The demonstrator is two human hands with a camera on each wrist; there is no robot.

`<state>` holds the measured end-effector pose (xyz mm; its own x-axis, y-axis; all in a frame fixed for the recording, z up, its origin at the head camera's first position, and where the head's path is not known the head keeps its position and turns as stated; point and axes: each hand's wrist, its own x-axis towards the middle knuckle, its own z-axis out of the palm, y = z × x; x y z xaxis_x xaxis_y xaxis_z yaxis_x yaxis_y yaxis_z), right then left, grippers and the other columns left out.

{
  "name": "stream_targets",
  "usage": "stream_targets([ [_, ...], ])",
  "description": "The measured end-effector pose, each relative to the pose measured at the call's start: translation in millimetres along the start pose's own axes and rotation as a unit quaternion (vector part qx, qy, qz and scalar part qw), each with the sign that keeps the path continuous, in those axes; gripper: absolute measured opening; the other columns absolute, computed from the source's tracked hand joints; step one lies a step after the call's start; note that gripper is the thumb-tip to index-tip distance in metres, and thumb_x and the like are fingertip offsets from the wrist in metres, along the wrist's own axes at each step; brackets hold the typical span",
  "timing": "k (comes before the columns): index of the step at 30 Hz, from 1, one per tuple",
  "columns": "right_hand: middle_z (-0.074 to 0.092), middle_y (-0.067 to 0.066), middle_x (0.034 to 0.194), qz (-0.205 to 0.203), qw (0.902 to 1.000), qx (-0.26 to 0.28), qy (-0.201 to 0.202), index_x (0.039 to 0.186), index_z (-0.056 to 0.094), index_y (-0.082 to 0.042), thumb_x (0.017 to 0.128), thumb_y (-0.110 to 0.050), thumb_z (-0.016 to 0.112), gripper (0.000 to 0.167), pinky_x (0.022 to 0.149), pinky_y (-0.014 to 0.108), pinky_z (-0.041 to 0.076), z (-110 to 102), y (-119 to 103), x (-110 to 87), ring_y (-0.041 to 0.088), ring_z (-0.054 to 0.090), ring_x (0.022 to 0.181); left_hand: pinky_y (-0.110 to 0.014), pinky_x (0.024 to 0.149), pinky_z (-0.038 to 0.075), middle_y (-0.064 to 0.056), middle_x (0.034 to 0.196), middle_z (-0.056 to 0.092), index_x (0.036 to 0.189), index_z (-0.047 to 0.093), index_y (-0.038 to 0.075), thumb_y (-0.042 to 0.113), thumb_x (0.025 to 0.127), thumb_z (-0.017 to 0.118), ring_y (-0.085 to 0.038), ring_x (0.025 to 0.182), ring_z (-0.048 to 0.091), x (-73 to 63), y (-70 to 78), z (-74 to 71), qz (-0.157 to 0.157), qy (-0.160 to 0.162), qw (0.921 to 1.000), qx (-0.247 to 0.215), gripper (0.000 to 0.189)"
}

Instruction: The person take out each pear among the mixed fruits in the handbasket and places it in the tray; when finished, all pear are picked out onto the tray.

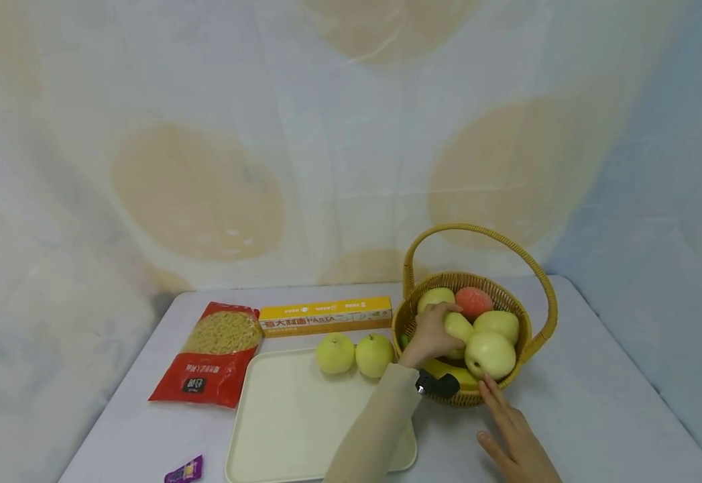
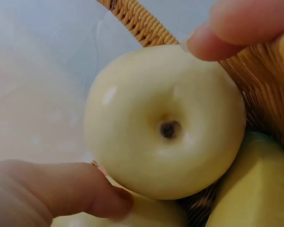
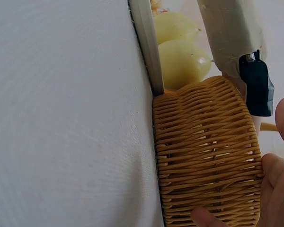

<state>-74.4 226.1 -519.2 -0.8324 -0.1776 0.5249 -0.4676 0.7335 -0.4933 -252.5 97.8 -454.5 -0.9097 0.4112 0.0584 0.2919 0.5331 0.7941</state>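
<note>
My left hand (image 1: 435,330) reaches into a wicker basket (image 1: 458,401), fingers curled around a pale yellow pear (image 1: 459,327). In the left wrist view a thumb (image 2: 85,191) presses a partly hidden pear (image 2: 154,213), beside a large pear (image 2: 165,118) with a dark dimple. Close to the basket's front, my right hand (image 1: 516,429) has its fingers extended, the tips at the rim by the front pear (image 1: 491,355). The right wrist view shows its fingers touching the woven wall (image 3: 208,151). More pears, a red fruit (image 1: 473,302) and a yellow banana-like fruit (image 1: 447,372) fill the basket.
Left of the basket lies a cream tray (image 1: 302,422), with two pears (image 1: 335,353) (image 1: 375,355) at its back edge. Behind stands a pasta box (image 1: 326,316). A red pasta bag (image 1: 212,355) and a small purple packet (image 1: 184,469) lie at left. The basket's handle (image 1: 477,228) arches overhead.
</note>
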Motion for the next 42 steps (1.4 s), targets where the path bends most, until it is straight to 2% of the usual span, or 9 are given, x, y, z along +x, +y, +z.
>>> stream_targets([
  [5,0.019,0.006,0.163,-0.022,0.9997,0.003,0.003,0.15,0.029,0.001,0.08,0.001,0.068,0.08,0.101,0.0,0.01,1.3,2.2,0.1,-0.014,0.009,0.142,-0.037,0.09,0.045,-0.007,0.129,0.052,0.111,0.065,0.02,0.006,0.066,0.083,-0.032,0.121,0.045,-4.3,0.4,-4.0,-0.007,0.021,0.9996,-0.016,0.051],
  [10,0.02,0.007,0.163,-0.029,0.9995,0.005,0.008,0.149,0.031,0.004,0.079,0.002,0.068,0.079,0.102,0.001,0.011,0.2,3.6,0.9,-0.013,0.01,0.143,-0.027,0.084,0.045,-0.003,0.125,0.052,0.111,0.064,0.02,0.006,0.07,0.082,-0.024,0.113,0.049,-2.5,2.4,-7.0,-0.001,0.009,0.9999,-0.007,0.047],
  [13,0.019,0.004,0.163,-0.022,0.9997,0.006,0.006,0.149,0.03,0.002,0.08,0.001,0.068,0.078,0.102,0.0,0.01,-0.3,3.9,1.2,-0.013,0.01,0.143,-0.027,0.087,0.044,-0.003,0.125,0.053,0.115,0.061,0.02,0.009,0.069,0.083,-0.021,0.111,0.049,0.2,2.8,-6.0,0.008,-0.007,0.9997,0.021,0.052],
  [16,0.019,0.005,0.163,-0.023,0.9997,0.01,0.008,0.15,0.03,0.001,0.08,0.002,0.068,0.079,0.102,0.0,0.011,-0.2,5.8,0.7,-0.013,0.01,0.143,-0.032,0.089,0.044,-0.004,0.126,0.054,0.117,0.059,0.021,0.012,0.066,0.085,-0.025,0.115,0.048,2.0,1.9,-2.5,0.012,-0.014,0.9992,0.036,0.058],
  [22,0.021,0.009,0.162,-0.037,0.9991,0.018,0.01,0.149,0.031,0.003,0.078,0.003,0.068,0.079,0.103,0.002,0.012,2.3,8.5,0.0,-0.01,0.011,0.144,-0.034,0.08,0.045,-0.003,0.128,0.05,0.113,0.058,0.023,0.018,0.062,0.089,-0.026,0.108,0.046,-0.5,-5.5,-2.2,0.002,0.014,0.9997,0.019,0.059],
  [26,0.021,0.009,0.162,-0.034,0.9994,0.008,0.009,0.149,0.031,0.003,0.078,0.002,0.069,0.08,0.102,0.002,0.011,1.2,7.0,0.5,-0.011,0.01,0.144,-0.035,0.078,0.044,-0.004,0.132,0.048,0.116,0.058,0.022,0.015,0.064,0.088,-0.026,0.106,0.044,-4.8,0.2,-15.1,0.015,0.037,0.9992,0.001,0.06],
  [32,0.021,0.009,0.162,-0.006,1.0,-0.007,0.002,0.151,0.029,-0.002,0.082,-0.001,0.067,0.079,0.1,-0.001,0.008,-1.4,3.4,0.4,-0.016,0.007,0.142,-0.038,0.091,0.044,-0.008,0.13,0.051,0.123,0.057,0.017,0.009,0.068,0.083,-0.03,0.119,0.046,-15.5,7.6,-46.1,0.069,0.066,0.9954,0.0,0.061],
  [35,0.021,0.008,0.162,0.006,1.0,-0.008,-0.001,0.152,0.027,-0.004,0.084,-0.002,0.066,0.078,0.099,-0.002,0.008,-2.3,1.5,0.4,-0.018,0.006,0.141,-0.039,0.09,0.046,-0.01,0.13,0.051,0.125,0.057,0.012,0.007,0.068,0.082,-0.029,0.117,0.048,-21.9,7.2,-60.2,0.088,0.07,0.9936,-0.013,0.062],
  [42,0.019,0.006,0.163,0.012,0.9999,-0.006,-0.005,0.152,0.027,-0.003,0.086,-0.003,0.065,0.077,0.099,-0.002,0.007,-1.5,-1.4,0.1,-0.019,0.005,0.14,-0.041,0.091,0.047,-0.01,0.131,0.048,0.126,0.056,0.015,0.007,0.07,0.08,-0.027,0.116,0.048,-39.1,0.3,-83.5,0.079,0.088,0.9925,-0.029,0.062],
])
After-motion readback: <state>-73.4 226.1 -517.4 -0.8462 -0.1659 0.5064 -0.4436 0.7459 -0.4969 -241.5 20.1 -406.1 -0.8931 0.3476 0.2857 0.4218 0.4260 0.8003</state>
